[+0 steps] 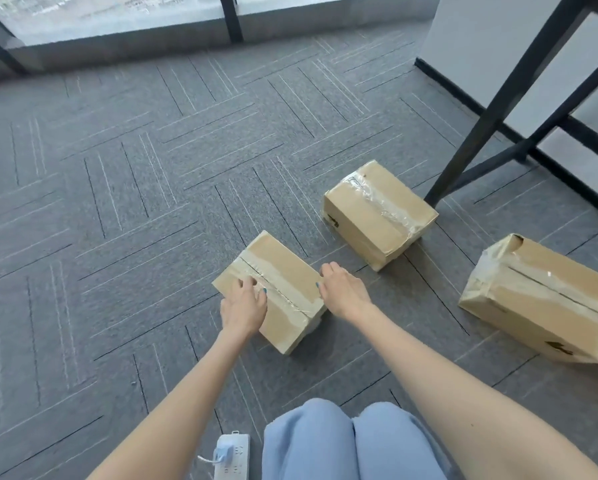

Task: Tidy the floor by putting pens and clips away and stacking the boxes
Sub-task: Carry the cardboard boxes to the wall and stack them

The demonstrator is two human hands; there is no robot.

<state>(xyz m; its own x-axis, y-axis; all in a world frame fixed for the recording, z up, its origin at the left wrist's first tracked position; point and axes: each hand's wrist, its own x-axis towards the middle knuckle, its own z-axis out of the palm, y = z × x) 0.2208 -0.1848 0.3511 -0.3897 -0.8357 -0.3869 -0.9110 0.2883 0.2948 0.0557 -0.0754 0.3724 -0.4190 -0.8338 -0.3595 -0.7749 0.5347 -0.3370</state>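
Three taped brown cardboard boxes lie apart on the grey carpet. The nearest box (283, 271) sits straight ahead of my knees. My left hand (243, 304) rests on its near left top, fingers spread over the tape. My right hand (342, 289) grips the box's right edge, fingers curled down its side. A second box (377, 213) sits further back to the right, near a black table leg. A third, dented box (546, 299) lies at the far right. No pens or clips are in sight.
A black metal table frame (491, 112) stands at the right by a white wall. A window sill (152, 46) runs along the far side. A white power strip (231, 455) with a blue plug lies by my left knee.
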